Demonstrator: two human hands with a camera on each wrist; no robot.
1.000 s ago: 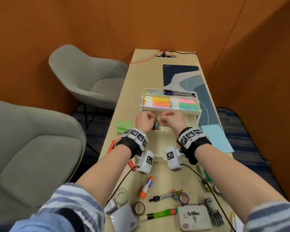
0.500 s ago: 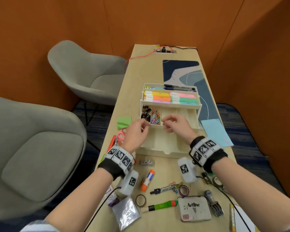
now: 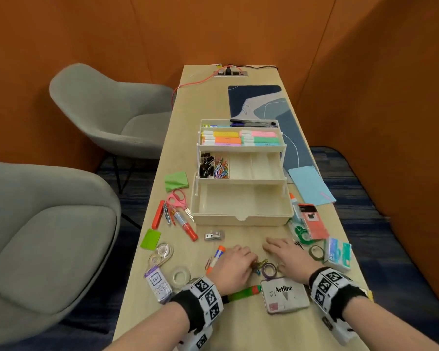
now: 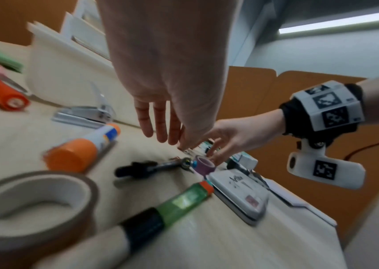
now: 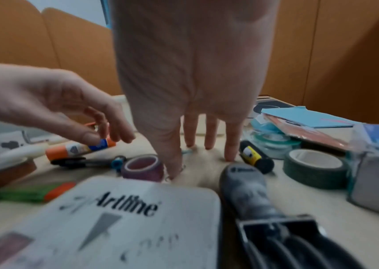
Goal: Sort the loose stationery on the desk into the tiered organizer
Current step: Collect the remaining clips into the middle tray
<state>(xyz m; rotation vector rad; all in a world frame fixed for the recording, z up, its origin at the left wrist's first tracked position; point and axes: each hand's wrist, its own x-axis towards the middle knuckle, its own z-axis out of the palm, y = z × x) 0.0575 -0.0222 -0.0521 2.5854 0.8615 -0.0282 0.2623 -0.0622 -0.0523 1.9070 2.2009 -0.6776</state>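
The cream tiered organizer [image 3: 241,214] stands open mid-desk, with highlighters on top, binder clips and paper clips [image 3: 221,169] in the middle tier's left cells, and a bare bottom tray. My left hand [image 3: 249,262] hovers over a few loose coloured clips [image 3: 258,265], fingers loosely curled with nothing seen between them. My right hand [image 3: 274,249] lies beside it with straight fingers [image 5: 230,154] touching the desk, its thumb next to a purple tape roll [image 5: 143,167].
Around the hands lie a glue stick [image 3: 216,258], a black pen [image 4: 147,168], a green marker [image 3: 243,292], an Artline ink pad [image 3: 284,296], a stamp [image 5: 253,191], tape rolls [image 3: 181,274], a stapler [image 3: 214,235], scissors [image 3: 176,200] and sticky notes [image 3: 176,181]. Grey chairs stand left.
Both hands have drawn back from the organizer's middle tier to the near desk, over the loose clips by the purple tape.
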